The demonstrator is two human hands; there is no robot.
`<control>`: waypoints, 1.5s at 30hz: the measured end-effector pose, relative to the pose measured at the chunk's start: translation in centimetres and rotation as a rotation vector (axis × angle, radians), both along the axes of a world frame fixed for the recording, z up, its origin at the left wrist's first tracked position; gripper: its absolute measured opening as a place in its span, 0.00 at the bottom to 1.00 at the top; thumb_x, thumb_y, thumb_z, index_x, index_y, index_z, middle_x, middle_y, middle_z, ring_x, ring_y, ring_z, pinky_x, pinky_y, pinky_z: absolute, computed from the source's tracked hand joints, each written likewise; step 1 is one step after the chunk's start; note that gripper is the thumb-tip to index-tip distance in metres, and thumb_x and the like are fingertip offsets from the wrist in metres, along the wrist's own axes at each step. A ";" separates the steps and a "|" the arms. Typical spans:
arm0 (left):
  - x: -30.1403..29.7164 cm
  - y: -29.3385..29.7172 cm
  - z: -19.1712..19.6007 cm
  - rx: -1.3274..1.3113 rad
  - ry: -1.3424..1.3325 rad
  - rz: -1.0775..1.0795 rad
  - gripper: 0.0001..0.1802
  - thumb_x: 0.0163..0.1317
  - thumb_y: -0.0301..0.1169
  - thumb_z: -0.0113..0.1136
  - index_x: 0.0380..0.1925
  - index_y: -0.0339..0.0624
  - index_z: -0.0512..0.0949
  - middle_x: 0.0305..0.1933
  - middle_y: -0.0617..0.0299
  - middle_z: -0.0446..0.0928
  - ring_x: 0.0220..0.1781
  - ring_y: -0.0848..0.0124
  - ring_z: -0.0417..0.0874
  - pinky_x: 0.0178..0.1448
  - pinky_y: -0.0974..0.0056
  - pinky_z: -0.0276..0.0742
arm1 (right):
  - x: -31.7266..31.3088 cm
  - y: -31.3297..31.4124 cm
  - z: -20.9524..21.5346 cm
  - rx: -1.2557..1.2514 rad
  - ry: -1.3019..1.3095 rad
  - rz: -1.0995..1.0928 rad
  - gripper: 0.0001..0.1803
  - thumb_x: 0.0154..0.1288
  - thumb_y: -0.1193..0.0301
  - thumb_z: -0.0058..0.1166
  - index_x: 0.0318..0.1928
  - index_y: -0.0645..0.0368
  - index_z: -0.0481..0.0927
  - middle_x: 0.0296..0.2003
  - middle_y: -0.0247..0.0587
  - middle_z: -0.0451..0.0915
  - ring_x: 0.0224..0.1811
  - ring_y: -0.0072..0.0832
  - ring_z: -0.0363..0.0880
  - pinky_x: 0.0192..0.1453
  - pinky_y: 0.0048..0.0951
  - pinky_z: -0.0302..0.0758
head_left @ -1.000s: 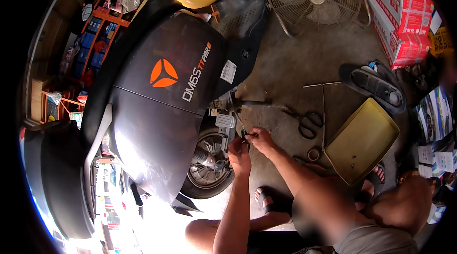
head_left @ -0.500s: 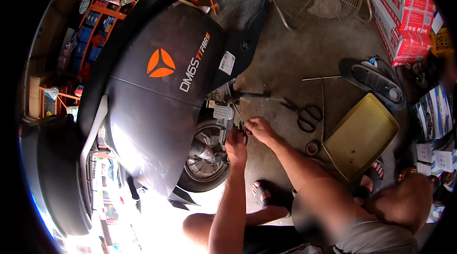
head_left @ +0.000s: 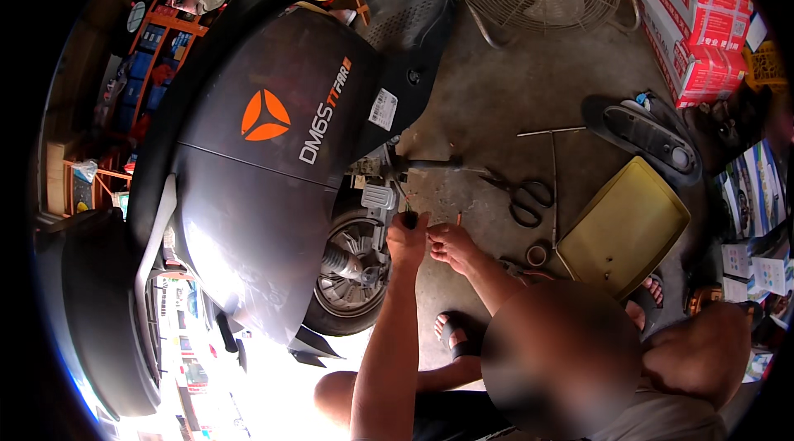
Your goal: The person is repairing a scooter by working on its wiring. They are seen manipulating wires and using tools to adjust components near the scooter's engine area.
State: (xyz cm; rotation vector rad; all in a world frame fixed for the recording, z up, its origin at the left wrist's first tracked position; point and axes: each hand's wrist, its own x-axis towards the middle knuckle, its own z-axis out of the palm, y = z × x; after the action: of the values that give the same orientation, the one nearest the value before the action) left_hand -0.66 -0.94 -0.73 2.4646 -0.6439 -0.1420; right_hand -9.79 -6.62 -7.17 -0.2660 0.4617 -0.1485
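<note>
Beside the rear wheel (head_left: 351,271) of a dark grey scooter (head_left: 256,160), both my hands work close together. Thin wires (head_left: 405,193) come down from the scooter past the footrest (head_left: 379,197) to my left hand (head_left: 405,242), whose fingers are closed round them. A small black piece (head_left: 410,218) shows at its fingertips. My right hand (head_left: 452,244) is just to the right, fingers bent and pressed together; what they pinch is too small to make out. A short reddish stub (head_left: 460,217) shows just above its knuckles; whether the hand holds it is unclear.
Black-handled scissors (head_left: 527,199), a T-handle wrench (head_left: 552,160) and a tape roll (head_left: 536,256) lie on the floor to the right. Beyond them are a yellow tray (head_left: 579,246) and a black cover (head_left: 649,139). A fan (head_left: 542,15) and red-and-white boxes (head_left: 699,27) stand farther back.
My right hand has drawn slightly down and away from the scooter's wires, and its fingers have curled in. My left hand stays by the wires. The whole view has shifted a little.
</note>
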 end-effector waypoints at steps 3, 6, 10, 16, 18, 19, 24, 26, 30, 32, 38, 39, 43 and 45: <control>-0.2 -0.2 0.6 -0.114 0.195 0.031 0.12 0.62 0.34 0.61 0.37 0.34 0.76 0.30 0.54 0.82 0.28 0.66 0.85 0.30 0.64 0.80 | 0.5 -0.7 -0.2 -0.175 -0.067 -0.061 0.05 0.61 0.73 0.54 0.27 0.55 0.76 0.22 0.28 0.71 0.19 0.17 0.65 0.25 0.21 0.66; -0.6 -0.5 1.3 -0.198 0.338 0.033 0.07 0.67 0.29 0.54 0.37 0.35 0.73 0.30 0.55 0.81 0.25 0.67 0.85 0.24 0.66 0.80 | 0.5 -1.1 -0.6 -0.322 -0.026 -0.130 0.05 0.61 0.74 0.53 0.28 0.58 0.76 0.23 0.32 0.74 0.21 0.19 0.68 0.25 0.22 0.67; -0.9 -0.8 2.3 -0.247 0.438 0.030 0.07 0.69 0.28 0.50 0.38 0.33 0.72 0.29 0.53 0.81 0.23 0.65 0.85 0.24 0.66 0.81 | 0.7 -0.8 -0.2 -0.663 0.121 -0.292 0.06 0.61 0.75 0.53 0.27 0.64 0.76 0.22 0.36 0.76 0.25 0.24 0.74 0.29 0.26 0.72; -1.1 -1.0 3.5 -0.309 0.507 -0.003 0.08 0.70 0.29 0.49 0.37 0.35 0.73 0.30 0.55 0.80 0.20 0.68 0.83 0.23 0.67 0.79 | 2.5 -0.9 0.1 -0.701 0.082 -0.252 0.07 0.64 0.73 0.55 0.32 0.66 0.76 0.27 0.44 0.81 0.30 0.27 0.80 0.34 0.30 0.76; -1.2 -0.9 3.8 -0.337 0.508 -0.006 0.09 0.70 0.32 0.49 0.37 0.38 0.74 0.28 0.58 0.80 0.19 0.71 0.81 0.22 0.68 0.78 | 2.7 -1.0 0.2 -0.725 0.046 -0.285 0.08 0.65 0.73 0.55 0.32 0.66 0.76 0.26 0.44 0.81 0.29 0.27 0.80 0.33 0.31 0.77; -1.2 -0.8 3.9 -0.354 0.515 -0.005 0.10 0.70 0.34 0.49 0.37 0.39 0.75 0.27 0.59 0.79 0.19 0.72 0.80 0.22 0.69 0.77 | 2.8 -1.0 0.3 -0.635 0.058 -0.222 0.08 0.65 0.73 0.55 0.33 0.66 0.76 0.26 0.44 0.80 0.29 0.27 0.80 0.33 0.31 0.78; -0.1 -1.0 3.4 -0.285 0.503 0.012 0.12 0.71 0.33 0.44 0.36 0.37 0.75 0.21 0.58 0.78 0.18 0.71 0.79 0.19 0.67 0.75 | 2.1 -1.4 1.6 -0.740 -0.018 -0.264 0.06 0.69 0.77 0.49 0.34 0.67 0.72 0.26 0.40 0.76 0.25 0.27 0.78 0.27 0.32 0.80; 0.3 -1.0 3.1 -0.292 0.525 0.040 0.13 0.72 0.33 0.43 0.36 0.36 0.74 0.21 0.56 0.77 0.17 0.69 0.80 0.19 0.67 0.74 | 1.9 -1.4 1.8 -0.738 -0.017 -0.261 0.05 0.69 0.77 0.49 0.35 0.67 0.72 0.26 0.40 0.76 0.25 0.27 0.78 0.27 0.31 0.80; 0.5 -0.6 3.0 -0.326 0.633 0.077 0.11 0.71 0.31 0.43 0.38 0.37 0.74 0.23 0.57 0.78 0.18 0.69 0.80 0.21 0.67 0.76 | 2.3 -1.5 1.6 -0.661 -0.042 -0.245 0.05 0.69 0.77 0.49 0.34 0.67 0.73 0.26 0.40 0.76 0.24 0.25 0.76 0.26 0.30 0.78; 0.4 -0.4 3.3 -0.336 0.694 0.060 0.10 0.70 0.31 0.45 0.41 0.38 0.74 0.26 0.58 0.79 0.21 0.70 0.81 0.24 0.68 0.78 | 2.6 -1.7 1.2 -0.655 -0.025 -0.238 0.05 0.67 0.76 0.52 0.34 0.67 0.74 0.26 0.41 0.78 0.25 0.26 0.78 0.27 0.30 0.78; 0.0 0.1 4.4 -0.241 0.738 -0.042 0.17 0.63 0.27 0.58 0.51 0.38 0.70 0.34 0.60 0.79 0.30 0.73 0.81 0.34 0.69 0.81 | 2.2 -2.6 0.5 -0.903 0.120 -0.193 0.07 0.63 0.72 0.56 0.35 0.65 0.78 0.28 0.47 0.82 0.29 0.32 0.82 0.35 0.35 0.79; 0.1 0.2 4.5 -0.244 0.743 -0.055 0.19 0.61 0.26 0.60 0.51 0.37 0.70 0.34 0.59 0.79 0.29 0.73 0.81 0.34 0.69 0.81 | 2.1 -2.6 0.6 -0.922 0.128 -0.190 0.07 0.63 0.72 0.56 0.35 0.64 0.78 0.29 0.47 0.82 0.30 0.34 0.82 0.36 0.35 0.79; 0.4 0.3 3.9 -0.235 0.719 -0.068 0.21 0.58 0.23 0.63 0.51 0.36 0.69 0.33 0.60 0.78 0.29 0.74 0.80 0.32 0.71 0.79 | 2.0 -2.9 1.6 -1.117 0.345 -0.240 0.07 0.62 0.71 0.55 0.36 0.62 0.77 0.30 0.48 0.81 0.34 0.39 0.82 0.38 0.37 0.78; 0.6 0.5 3.4 -0.264 0.722 -0.101 0.20 0.58 0.23 0.63 0.50 0.36 0.70 0.32 0.61 0.78 0.28 0.75 0.79 0.30 0.72 0.76 | 2.0 -3.6 2.5 -1.147 0.298 -0.406 0.08 0.60 0.70 0.57 0.37 0.61 0.76 0.31 0.47 0.81 0.34 0.42 0.82 0.39 0.38 0.77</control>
State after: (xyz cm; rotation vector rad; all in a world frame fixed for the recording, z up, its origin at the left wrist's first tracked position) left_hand -0.07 -0.48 2.71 1.9298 -0.4253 -0.8768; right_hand -7.80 -10.24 -4.67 -1.3321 0.6880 -0.7826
